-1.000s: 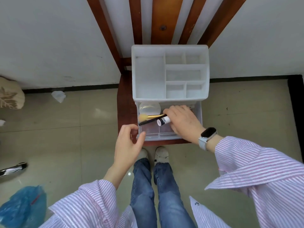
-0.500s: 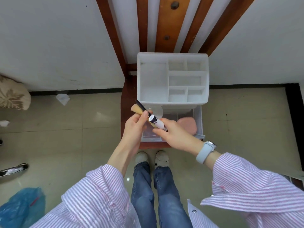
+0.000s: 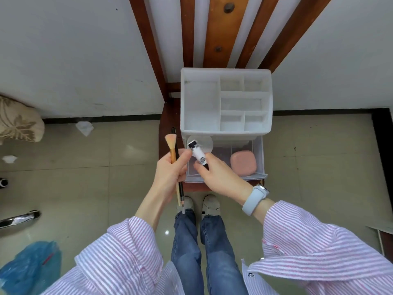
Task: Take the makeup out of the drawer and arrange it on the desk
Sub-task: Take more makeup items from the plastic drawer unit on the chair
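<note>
A white organizer (image 3: 225, 75) stands on a wooden chair seat, its clear drawer (image 3: 258, 158) pulled out toward me. My left hand (image 3: 170, 173) grips a makeup brush (image 3: 171, 143) with a peach tip and a black pencil (image 3: 180, 190), both held upright just left of the drawer. My right hand (image 3: 217, 175) pinches a small white tube with a black cap (image 3: 196, 151) above the drawer's left part. A pink compact (image 3: 243, 162) lies in the drawer's right side. A round clear lid or mirror (image 3: 206, 143) lies at the drawer's back left.
The chair's wooden back slats (image 3: 214, 28) rise against a white wall behind the organizer. A patterned cushion (image 3: 17, 122) and crumpled tissues (image 3: 84, 127) lie on the tiled floor at left. A blue plastic bag (image 3: 27, 267) sits bottom left. My legs and shoes are below the chair.
My right hand lifted the brush, pencil and tube out of the drawer. My left hand took the brush and pencil and now holds them upright. The pink compact has become visible.
</note>
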`<state>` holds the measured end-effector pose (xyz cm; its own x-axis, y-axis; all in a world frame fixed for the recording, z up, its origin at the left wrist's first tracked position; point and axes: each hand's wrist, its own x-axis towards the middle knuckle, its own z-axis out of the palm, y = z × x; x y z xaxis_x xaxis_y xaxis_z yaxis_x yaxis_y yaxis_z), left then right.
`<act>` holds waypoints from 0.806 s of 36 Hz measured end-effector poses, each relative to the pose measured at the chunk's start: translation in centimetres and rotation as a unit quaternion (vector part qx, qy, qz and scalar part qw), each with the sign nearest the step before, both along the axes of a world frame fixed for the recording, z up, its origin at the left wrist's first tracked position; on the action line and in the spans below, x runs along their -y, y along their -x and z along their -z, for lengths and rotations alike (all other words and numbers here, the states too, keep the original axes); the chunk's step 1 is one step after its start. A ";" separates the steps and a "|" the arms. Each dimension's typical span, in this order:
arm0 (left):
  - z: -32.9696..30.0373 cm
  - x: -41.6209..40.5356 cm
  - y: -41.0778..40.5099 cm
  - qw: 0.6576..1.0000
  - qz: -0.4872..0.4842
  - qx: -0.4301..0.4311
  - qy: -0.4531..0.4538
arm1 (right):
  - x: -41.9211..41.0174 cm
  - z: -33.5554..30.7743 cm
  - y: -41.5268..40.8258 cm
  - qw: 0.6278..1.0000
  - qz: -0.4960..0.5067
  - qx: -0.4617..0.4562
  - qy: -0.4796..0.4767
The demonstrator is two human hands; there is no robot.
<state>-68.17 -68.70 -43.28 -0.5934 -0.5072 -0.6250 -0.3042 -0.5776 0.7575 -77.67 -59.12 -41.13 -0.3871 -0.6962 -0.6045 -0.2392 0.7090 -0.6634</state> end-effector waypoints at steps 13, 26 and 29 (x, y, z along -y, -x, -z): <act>0.6 1.8 -1.7 0.986 -0.130 0.103 -0.015 | -0.5 4.5 1.4 0.981 0.039 -0.175 -0.075; 1.6 2.3 -4.4 0.977 -0.155 0.059 -0.134 | 3.6 8.8 0.4 0.963 0.119 -0.190 -0.152; 1.3 2.4 -4.3 0.976 -0.156 0.045 -0.143 | 3.0 8.6 0.4 0.966 0.111 -0.190 -0.138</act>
